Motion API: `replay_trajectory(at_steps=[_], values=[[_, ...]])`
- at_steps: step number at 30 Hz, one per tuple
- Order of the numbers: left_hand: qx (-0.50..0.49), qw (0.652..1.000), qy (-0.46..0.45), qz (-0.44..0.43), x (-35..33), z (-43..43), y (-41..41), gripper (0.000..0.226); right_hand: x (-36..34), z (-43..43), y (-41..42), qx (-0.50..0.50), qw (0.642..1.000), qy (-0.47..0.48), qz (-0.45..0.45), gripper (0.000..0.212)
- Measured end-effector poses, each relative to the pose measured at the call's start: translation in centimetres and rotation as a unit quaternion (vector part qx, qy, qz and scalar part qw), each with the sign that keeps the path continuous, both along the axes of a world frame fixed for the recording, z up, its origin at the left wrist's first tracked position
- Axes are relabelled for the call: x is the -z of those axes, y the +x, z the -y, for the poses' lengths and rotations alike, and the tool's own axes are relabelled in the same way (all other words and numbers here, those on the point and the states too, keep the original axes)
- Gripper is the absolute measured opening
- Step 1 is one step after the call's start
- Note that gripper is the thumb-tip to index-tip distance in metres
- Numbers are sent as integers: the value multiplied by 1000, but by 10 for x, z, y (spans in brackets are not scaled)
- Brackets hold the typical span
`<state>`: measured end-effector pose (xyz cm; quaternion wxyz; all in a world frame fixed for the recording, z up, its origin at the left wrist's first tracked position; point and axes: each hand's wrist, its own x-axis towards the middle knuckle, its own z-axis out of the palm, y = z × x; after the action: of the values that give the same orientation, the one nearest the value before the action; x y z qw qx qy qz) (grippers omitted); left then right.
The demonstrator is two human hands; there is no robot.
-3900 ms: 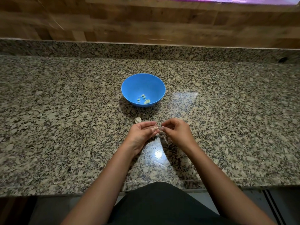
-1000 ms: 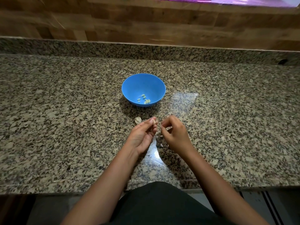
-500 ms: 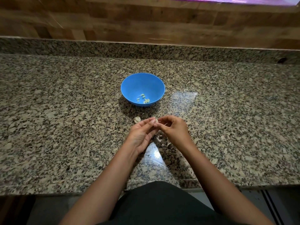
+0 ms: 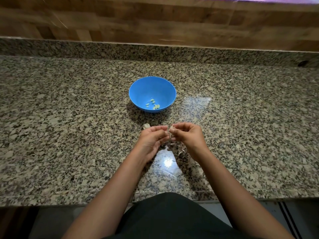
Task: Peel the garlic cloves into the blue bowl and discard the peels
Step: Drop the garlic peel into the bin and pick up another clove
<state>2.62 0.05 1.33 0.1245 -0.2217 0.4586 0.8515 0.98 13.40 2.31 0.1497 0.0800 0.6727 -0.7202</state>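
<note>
The blue bowl (image 4: 138, 87) stands on the granite counter and holds several peeled garlic cloves (image 4: 153, 104) at its bottom. Just in front of it, my left hand (image 4: 151, 141) and my right hand (image 4: 189, 134) meet fingertip to fingertip above the counter. Between them they pinch a small pale garlic clove (image 4: 172, 128). Another unpeeled garlic piece (image 4: 146, 125) lies on the counter beside my left fingers. Loose peels (image 4: 180, 153) lie under and behind my hands.
The speckled granite counter (image 4: 69, 135) runs wide to both sides, with a low granite upstand and a wooden wall behind. A bright light reflection sits between my wrists. The counter's front edge is close to my body.
My hands drew apart a second ago, then came back together at the clove. They now sit slightly higher and further right; the bowl and its cloves are unchanged.
</note>
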Motion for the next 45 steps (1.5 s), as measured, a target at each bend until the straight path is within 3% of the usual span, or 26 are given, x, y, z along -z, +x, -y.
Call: replay_trajectory(at_steps=[8,16,21,24,27,43,45], values=[[17,986,-150,-72,4,-2,-1,16,-2,3,-1,-9,1000,15,-4,8],[11,994,-88,-62,4,-1,-3,8,-6,3,2,-5,999,28,-38,7],[5,1000,14,-13,6,2,2,10,-9,5,1,-54,993,99,-37,24],[-19,998,67,10,8,6,3,6,-10,6,3,-72,973,205,-79,12],[-30,995,99,11,9,7,3,6,-12,8,6,-86,958,247,-118,8],[-18,997,69,1,1,5,4,9,-1,8,5,-45,960,231,-153,8],[-12,997,71,4,1,5,3,9,1,8,5,-56,948,264,-171,9]])
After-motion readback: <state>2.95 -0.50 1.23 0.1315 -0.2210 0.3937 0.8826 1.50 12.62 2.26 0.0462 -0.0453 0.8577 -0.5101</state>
